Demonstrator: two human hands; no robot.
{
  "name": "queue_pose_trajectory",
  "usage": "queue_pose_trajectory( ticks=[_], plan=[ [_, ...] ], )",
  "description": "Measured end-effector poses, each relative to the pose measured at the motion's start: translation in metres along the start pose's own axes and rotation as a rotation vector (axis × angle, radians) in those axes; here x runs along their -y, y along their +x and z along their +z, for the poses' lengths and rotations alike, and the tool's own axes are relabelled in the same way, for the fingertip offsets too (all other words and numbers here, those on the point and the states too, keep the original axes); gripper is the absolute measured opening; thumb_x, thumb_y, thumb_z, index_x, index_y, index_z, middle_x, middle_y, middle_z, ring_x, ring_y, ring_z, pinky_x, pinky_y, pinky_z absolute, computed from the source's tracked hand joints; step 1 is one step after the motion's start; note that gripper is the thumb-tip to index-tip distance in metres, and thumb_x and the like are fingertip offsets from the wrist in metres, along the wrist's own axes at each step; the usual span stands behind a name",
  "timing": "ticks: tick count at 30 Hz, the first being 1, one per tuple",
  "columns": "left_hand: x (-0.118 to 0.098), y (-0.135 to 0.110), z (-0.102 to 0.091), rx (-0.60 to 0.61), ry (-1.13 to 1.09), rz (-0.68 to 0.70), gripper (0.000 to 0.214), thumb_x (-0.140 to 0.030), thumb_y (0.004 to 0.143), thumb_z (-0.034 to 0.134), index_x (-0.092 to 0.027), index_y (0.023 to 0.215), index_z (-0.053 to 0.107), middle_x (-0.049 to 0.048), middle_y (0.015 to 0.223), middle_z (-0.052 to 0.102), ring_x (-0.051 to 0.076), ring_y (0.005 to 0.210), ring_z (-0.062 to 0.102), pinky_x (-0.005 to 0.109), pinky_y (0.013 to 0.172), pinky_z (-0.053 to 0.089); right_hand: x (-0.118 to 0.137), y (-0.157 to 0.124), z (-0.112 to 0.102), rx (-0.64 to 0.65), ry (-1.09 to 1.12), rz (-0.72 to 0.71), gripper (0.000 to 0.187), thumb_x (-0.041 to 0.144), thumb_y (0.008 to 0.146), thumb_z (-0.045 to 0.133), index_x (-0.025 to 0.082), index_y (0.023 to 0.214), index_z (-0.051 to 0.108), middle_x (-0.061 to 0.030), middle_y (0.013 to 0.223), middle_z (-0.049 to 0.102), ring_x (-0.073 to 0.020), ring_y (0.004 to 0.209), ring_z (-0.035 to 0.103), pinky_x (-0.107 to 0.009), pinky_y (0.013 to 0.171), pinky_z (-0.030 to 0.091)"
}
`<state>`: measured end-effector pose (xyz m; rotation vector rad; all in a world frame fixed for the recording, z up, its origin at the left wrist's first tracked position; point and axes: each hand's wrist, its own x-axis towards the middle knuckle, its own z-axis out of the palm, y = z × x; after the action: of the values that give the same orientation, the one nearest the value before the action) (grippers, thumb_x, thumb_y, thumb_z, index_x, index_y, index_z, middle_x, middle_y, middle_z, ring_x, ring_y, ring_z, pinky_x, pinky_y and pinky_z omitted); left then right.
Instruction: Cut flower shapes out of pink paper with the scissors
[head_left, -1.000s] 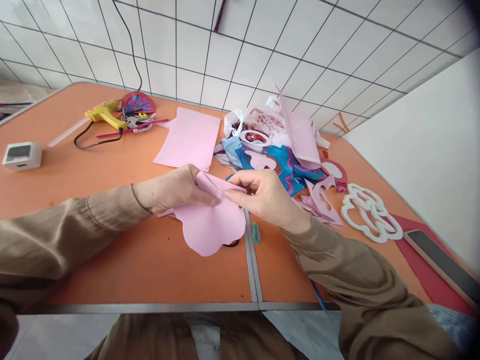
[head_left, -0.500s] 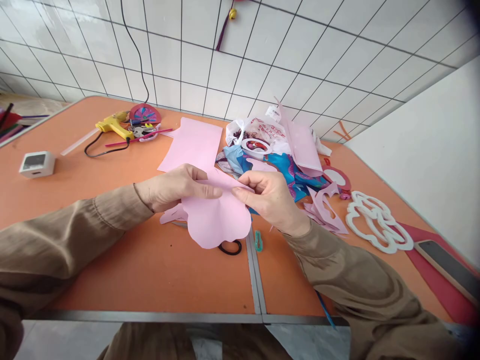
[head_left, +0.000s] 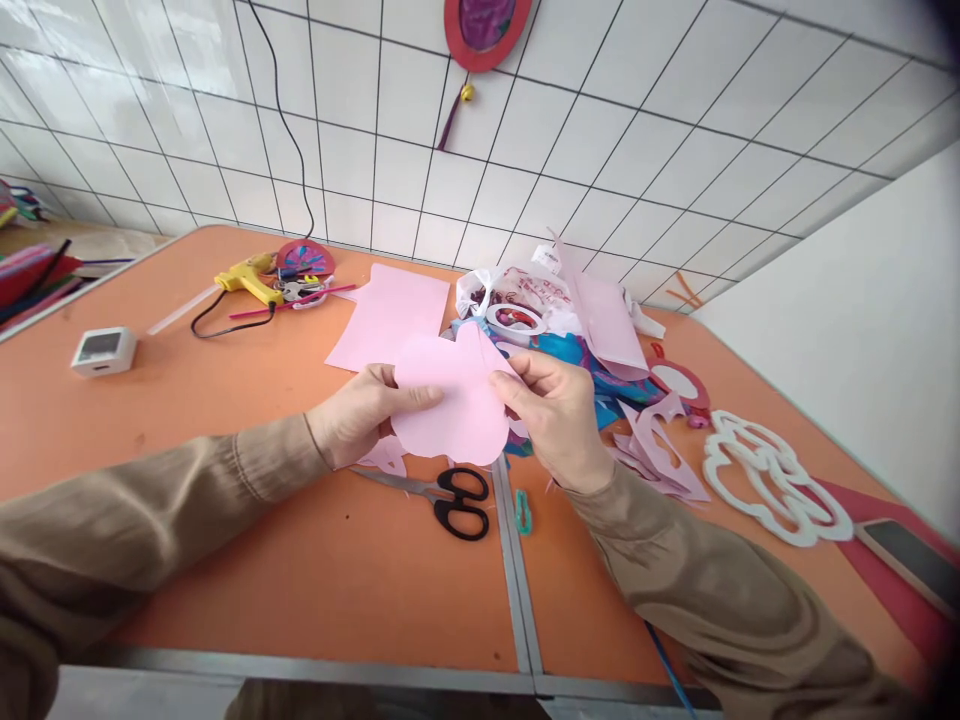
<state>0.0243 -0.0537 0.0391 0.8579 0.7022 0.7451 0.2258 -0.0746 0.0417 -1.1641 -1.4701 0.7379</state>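
Observation:
Between my two hands is a pink flower-shaped paper cutout (head_left: pixel 450 415) with a wavy lower edge. My left hand (head_left: pixel 367 405) pinches its left side, thumb lying on the front face. At the right side, my right hand (head_left: pixel 551 405) grips the cutout's edge between thumb and fingers, near a crease or flap at the upper right. Below it, black-handled scissors (head_left: pixel 461 503) lie on the orange table (head_left: pixel 285 580). A small green clip (head_left: pixel 523 512) rests to the right of the scissors. Pink paper scraps (head_left: pixel 384 457) show under my left hand.
Farther back lie a pink sheet (head_left: pixel 397 310), a yellow glue gun (head_left: pixel 251 282) and a white box-shaped device (head_left: pixel 105 350). On the right are pink offcuts (head_left: pixel 660 450), white cloud-like frames (head_left: pixel 776 480) and a phone (head_left: pixel 915 560). A white plastic bag (head_left: pixel 536 290) stands against the tiled wall.
The cutout has been raised and tilted to face me more, uncovering the scissors. Both hands still hold it. The view has tipped upward, showing more of the wall ornament.

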Motion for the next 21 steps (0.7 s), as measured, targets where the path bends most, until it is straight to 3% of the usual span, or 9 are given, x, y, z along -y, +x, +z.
queue_pose_trajectory(
  ticks=[7, 15, 21],
  plan=[
    [0.0044, -0.003, 0.0065, -0.028, -0.023, 0.041, 0.032, -0.027, 0.066, 0.089, -0.01, 0.09, 0.077, 0.0105, 0.079, 0.078, 0.021, 0.064, 0.072, 0.029, 0.06, 0.059, 0.0055, -0.0037, 0.0025, 0.004, -0.027, -0.01, 0.022, 0.029, 0.077, 0.067, 0.017, 0.061, 0.059, 0.0035, 0.054, 0.05, -0.0088, 0.048, 0.041, -0.024, 0.044, 0.032],
    [0.0029, -0.003, 0.0074, -0.09, 0.013, 0.072, 0.027, -0.024, 0.065, 0.089, -0.01, 0.085, 0.077, 0.0107, 0.078, 0.078, 0.023, 0.066, 0.074, 0.031, 0.062, 0.061, 0.0005, -0.0039, 0.001, 0.051, 0.086, 0.066, 0.025, 0.033, 0.08, 0.069, 0.018, 0.063, 0.059, 0.0033, 0.056, 0.052, -0.0091, 0.048, 0.044, -0.024, 0.043, 0.035],
    [0.0022, -0.0022, 0.0051, -0.08, -0.013, 0.049, 0.025, -0.02, 0.065, 0.088, -0.011, 0.084, 0.076, 0.0096, 0.075, 0.078, 0.022, 0.062, 0.073, 0.029, 0.058, 0.061, -0.0007, -0.0002, -0.0042, 0.044, 0.225, 0.087, 0.044, 0.053, 0.089, 0.057, 0.018, 0.062, 0.062, 0.0003, 0.056, 0.054, -0.0105, 0.046, 0.047, -0.026, 0.042, 0.033]
  ],
)
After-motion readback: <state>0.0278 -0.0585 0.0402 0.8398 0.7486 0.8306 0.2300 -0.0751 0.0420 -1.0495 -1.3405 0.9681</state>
